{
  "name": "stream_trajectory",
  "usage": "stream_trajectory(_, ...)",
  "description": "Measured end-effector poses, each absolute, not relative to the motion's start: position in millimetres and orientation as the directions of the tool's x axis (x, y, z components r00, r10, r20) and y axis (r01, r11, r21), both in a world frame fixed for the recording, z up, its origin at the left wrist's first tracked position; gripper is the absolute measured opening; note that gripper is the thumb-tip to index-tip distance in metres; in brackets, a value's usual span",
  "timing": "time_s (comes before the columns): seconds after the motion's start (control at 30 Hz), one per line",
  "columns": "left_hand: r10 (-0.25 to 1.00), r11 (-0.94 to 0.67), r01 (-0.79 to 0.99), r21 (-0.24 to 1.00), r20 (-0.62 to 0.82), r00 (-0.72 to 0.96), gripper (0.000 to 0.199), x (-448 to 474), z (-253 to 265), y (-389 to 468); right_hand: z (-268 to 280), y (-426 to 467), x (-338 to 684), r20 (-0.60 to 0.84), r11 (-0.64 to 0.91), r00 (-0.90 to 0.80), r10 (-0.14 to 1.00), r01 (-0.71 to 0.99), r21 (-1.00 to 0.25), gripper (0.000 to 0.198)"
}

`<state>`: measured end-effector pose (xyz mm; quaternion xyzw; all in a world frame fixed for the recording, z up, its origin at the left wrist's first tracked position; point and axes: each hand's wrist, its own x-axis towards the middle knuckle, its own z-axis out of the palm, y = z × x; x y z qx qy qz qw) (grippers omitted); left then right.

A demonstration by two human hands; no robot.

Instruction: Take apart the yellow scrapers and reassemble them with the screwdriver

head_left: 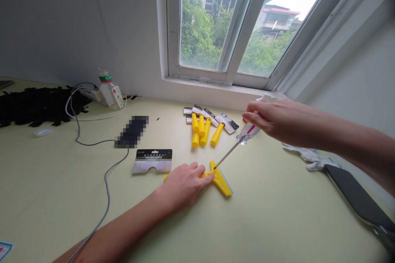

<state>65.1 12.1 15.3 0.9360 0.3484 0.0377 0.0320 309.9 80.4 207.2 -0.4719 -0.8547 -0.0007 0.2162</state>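
Observation:
A yellow scraper (222, 184) with a thin metal blade along its far edge lies flat on the table. My left hand (184, 181) is closed over its handle and presses it down, hiding most of the handle. In my right hand (268, 116) is a screwdriver (228, 155) with a clear handle, held at a slant. Its tip touches the scraper head near a screw spot at the upper end. A black and white cardboard packaging sleeve (152, 161) rests just left of the scraper.
Several yellow handles (203, 129) with black and white cards (227, 123) are grouped below the window. A cabled phone-like dark object (131, 132), a bottle (106, 88) and black strips (33, 104) lie left. White gloves (314, 158) and a dark flat object (359, 193) lie right.

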Motion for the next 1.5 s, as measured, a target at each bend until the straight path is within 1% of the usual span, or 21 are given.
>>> stream_trajectory(0.07, 0.654, -0.755, 0.65, 0.085, 0.042, 0.755, 0.052, 65, 16, 12, 211, 75, 306, 0.146, 0.638, -0.622, 0.769, 0.735, -0.229, 0.026)
stream_trajectory(0.1, 0.654, -0.756, 0.65, 0.083, 0.04, 0.756, 0.052, 65, 16, 12, 212, 73, 305, 0.08, 0.657, -0.66, 0.747, 0.713, -0.244, 0.028)
stream_trajectory(0.13, 0.653, -0.756, 0.649, 0.081, 0.039, 0.756, 0.053, 65, 16, 12, 212, 72, 305, 0.064, 0.658, -0.664, 0.745, 0.716, -0.234, 0.03)
stream_trajectory(0.2, 0.654, -0.756, 0.65, 0.075, 0.038, 0.756, 0.052, 64, 16, 12, 207, 71, 306, 0.11, 0.603, -0.593, 0.797, 0.792, -0.099, 0.037)
stream_trajectory(0.27, 0.653, -0.757, 0.65, 0.068, 0.043, 0.756, 0.052, 64, 16, 12, 201, 70, 309, 0.218, 0.506, -0.508, 0.833, 0.86, 0.071, 0.045)
stream_trajectory(0.3, 0.651, -0.759, 0.649, 0.063, 0.05, 0.757, 0.052, 64, 16, 12, 198, 69, 310, 0.251, 0.487, -0.497, 0.831, 0.867, 0.108, 0.044)
stream_trajectory(0.33, 0.65, -0.76, 0.647, 0.058, 0.06, 0.758, 0.051, 64, 15, 12, 197, 67, 311, 0.252, 0.494, -0.503, 0.827, 0.863, 0.102, 0.04)
stream_trajectory(0.4, 0.644, -0.765, 0.642, 0.049, 0.082, 0.761, 0.049, 64, 15, 11, 198, 60, 312, 0.187, 0.55, -0.539, 0.821, 0.835, -0.009, 0.03)
stream_trajectory(0.47, 0.641, -0.767, 0.64, 0.042, 0.1, 0.761, 0.046, 64, 14, 10, 201, 51, 311, 0.131, 0.566, -0.551, 0.824, 0.813, -0.137, 0.028)
stream_trajectory(0.5, 0.641, -0.767, 0.641, 0.039, 0.105, 0.761, 0.045, 63, 14, 10, 201, 47, 310, 0.133, 0.551, -0.535, 0.835, 0.816, -0.176, 0.028)
stream_trajectory(0.57, 0.643, -0.765, 0.643, 0.034, 0.106, 0.759, 0.044, 63, 14, 11, 195, 44, 305, 0.2, 0.511, -0.473, 0.858, 0.829, -0.23, 0.03)
stream_trajectory(0.63, 0.648, -0.761, 0.648, 0.035, 0.098, 0.755, 0.045, 63, 13, 12, 183, 47, 301, 0.304, 0.491, -0.403, 0.863, 0.812, -0.316, 0.036)
stream_trajectory(0.7, 0.652, -0.758, 0.651, 0.043, 0.082, 0.754, 0.045, 62, 11, 11, 169, 55, 298, 0.393, 0.505, -0.346, 0.852, 0.742, -0.441, 0.044)
stream_trajectory(0.77, 0.658, -0.753, 0.655, 0.064, 0.07, 0.75, 0.046, 62, 9, 8, 161, 64, 297, 0.438, 0.531, -0.325, 0.838, 0.674, -0.514, 0.046)
stream_trajectory(0.83, 0.668, -0.744, 0.662, 0.095, 0.068, 0.741, 0.045, 63, 8, 2, 160, 74, 297, 0.443, 0.57, -0.376, 0.814, 0.666, -0.482, 0.039)
stream_trajectory(0.93, 0.674, -0.738, 0.665, 0.116, 0.069, 0.736, 0.043, 64, 8, -2, 170, 87, 296, 0.374, 0.637, -0.518, 0.77, 0.669, -0.383, 0.032)
stream_trajectory(1.07, 0.676, -0.737, 0.671, 0.083, 0.061, 0.735, 0.042, 62, 9, 4, 181, 93, 297, 0.315, 0.658, -0.578, 0.753, 0.647, -0.385, 0.031)
stream_trajectory(1.23, 0.667, -0.744, 0.668, 0.018, 0.079, 0.74, 0.041, 64, 10, 6, 175, 62, 312, 0.329, 0.58, -0.479, 0.814, 0.7, -0.417, 0.035)
stream_trajectory(1.37, 0.663, -0.744, 0.668, -0.011, 0.113, 0.74, 0.041, 68, 10, 2, 160, 46, 323, 0.359, 0.514, -0.37, 0.857, 0.654, -0.555, 0.038)
stream_trajectory(1.43, 0.663, -0.741, 0.67, -0.027, 0.128, 0.738, 0.041, 68, 10, 2, 151, 51, 321, 0.4, 0.505, -0.312, 0.862, 0.598, -0.622, 0.042)
stream_trajectory(1.5, 0.659, -0.743, 0.669, -0.033, 0.14, 0.739, 0.04, 66, 9, 2, 142, 63, 314, 0.461, 0.495, -0.218, 0.86, 0.573, -0.653, 0.045)
